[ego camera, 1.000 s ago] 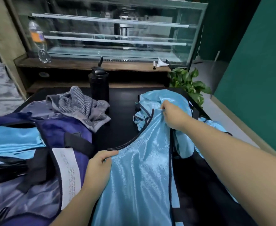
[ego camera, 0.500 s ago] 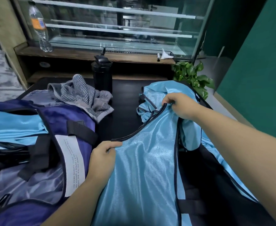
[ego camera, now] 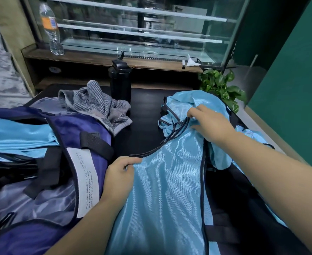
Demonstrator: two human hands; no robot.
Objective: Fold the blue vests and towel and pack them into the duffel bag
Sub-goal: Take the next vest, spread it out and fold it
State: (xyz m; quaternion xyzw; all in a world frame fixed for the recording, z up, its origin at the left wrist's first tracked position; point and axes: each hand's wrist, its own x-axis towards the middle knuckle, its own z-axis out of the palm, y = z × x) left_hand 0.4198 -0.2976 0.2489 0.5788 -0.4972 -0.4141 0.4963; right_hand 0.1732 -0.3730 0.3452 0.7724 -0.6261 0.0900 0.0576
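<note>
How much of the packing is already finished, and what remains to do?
Done: light blue fabric, likely a folded vest, already lies in the open duffel bag. In hand: the left hand pinches the edge of a vest spread on the table, and the right hand works at its far end. Left: a heap of more vests behind it and the crumpled striped towel, still unfolded.

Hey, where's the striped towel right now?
In the head view, the striped towel lies crumpled on the dark table, left of centre, draped over the far edge of the duffel bag, just left of the black bottle.
</note>
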